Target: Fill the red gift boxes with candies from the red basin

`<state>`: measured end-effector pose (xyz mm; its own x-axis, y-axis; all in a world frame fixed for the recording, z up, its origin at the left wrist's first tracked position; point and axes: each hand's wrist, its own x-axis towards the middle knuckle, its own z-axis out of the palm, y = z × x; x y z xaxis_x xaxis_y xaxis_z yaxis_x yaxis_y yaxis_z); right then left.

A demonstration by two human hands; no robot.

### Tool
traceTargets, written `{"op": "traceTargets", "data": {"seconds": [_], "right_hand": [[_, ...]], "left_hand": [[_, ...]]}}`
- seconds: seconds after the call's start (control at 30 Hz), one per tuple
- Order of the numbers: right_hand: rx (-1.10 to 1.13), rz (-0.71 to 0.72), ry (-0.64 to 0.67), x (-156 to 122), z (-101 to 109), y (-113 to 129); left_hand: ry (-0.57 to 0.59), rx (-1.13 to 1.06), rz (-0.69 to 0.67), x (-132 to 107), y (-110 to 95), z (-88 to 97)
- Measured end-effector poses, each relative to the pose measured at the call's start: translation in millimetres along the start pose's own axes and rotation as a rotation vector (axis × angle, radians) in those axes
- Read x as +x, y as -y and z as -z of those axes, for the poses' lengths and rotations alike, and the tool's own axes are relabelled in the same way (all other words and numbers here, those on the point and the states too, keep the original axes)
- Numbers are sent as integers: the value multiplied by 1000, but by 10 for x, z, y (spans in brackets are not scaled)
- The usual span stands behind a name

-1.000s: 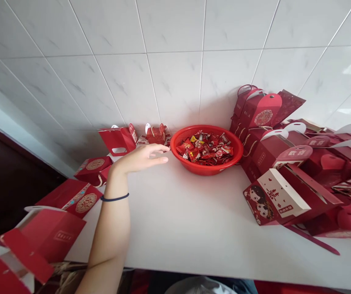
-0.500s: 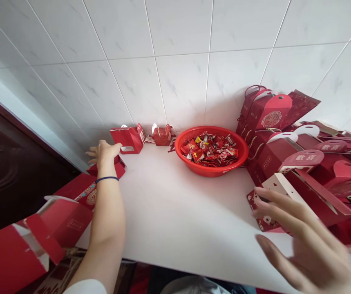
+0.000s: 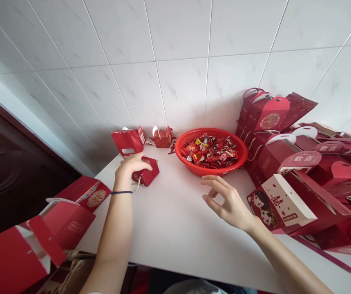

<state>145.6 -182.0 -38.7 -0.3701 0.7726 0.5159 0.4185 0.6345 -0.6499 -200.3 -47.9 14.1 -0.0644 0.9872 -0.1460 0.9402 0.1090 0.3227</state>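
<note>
On the white table [image 3: 175,232], toward the far left corner, clasping a box [image 3: 150,175] in the left hand [image 3: 130,165]; holding the right hand [image 3: 229,205] empty, fingers parted; apparently positioning, next needing steadiness.

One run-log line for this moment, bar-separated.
left hand: on small red box | right hand: empty, near red basket of wrapped sweets
</note>
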Motion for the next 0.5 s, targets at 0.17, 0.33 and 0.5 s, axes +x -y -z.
{"op": "traceTargets", "data": {"seconds": [0.17,0.33,0.5], "right_hand": [[-26,-23,41,3,-120,-56],[-120,-48,-17,-72,-272,14],[-161,-9,-40,-151,-328,125]], "left_hand": [[390,-86,-302,-281,-448,72],[643,-165,-609,-469,-825,19],[847,-247,-768,-469,-1138,-229]]}}
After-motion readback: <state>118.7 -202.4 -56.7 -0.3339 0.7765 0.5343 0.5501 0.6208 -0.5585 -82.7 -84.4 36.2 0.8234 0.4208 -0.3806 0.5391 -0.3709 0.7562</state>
